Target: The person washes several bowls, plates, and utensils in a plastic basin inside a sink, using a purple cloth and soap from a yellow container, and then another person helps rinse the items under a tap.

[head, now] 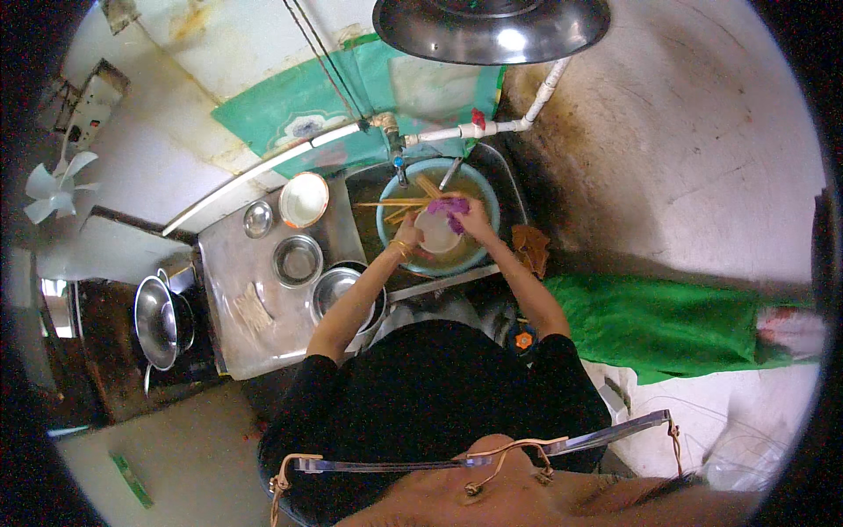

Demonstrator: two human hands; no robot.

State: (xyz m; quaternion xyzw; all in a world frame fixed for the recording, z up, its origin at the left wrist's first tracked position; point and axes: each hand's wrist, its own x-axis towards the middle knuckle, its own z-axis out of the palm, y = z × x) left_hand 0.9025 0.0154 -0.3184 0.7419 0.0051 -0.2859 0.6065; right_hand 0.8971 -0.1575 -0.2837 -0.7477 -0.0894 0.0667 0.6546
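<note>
My left hand (408, 236) grips the left rim of a white bowl (438, 232) over a light blue plastic basin (495, 227). My right hand (475, 221) holds a purple cloth (454, 211) against the bowl's upper right rim. Several wooden chopsticks (402, 202) lie in the basin behind the bowl, some reaching over its left edge. A metal utensil handle (450, 172) leans at the basin's back. The cloth and my fingers hide part of the bowl's rim.
A faucet (399, 168) overhangs the basin's back edge. On the steel counter (227, 227) at left stand an orange-rimmed enamel bowl (303, 199), a small metal bowl (257, 219) and metal basins (298, 261). A large wok (490, 39) hangs above. Green cloth (658, 323) lies at right.
</note>
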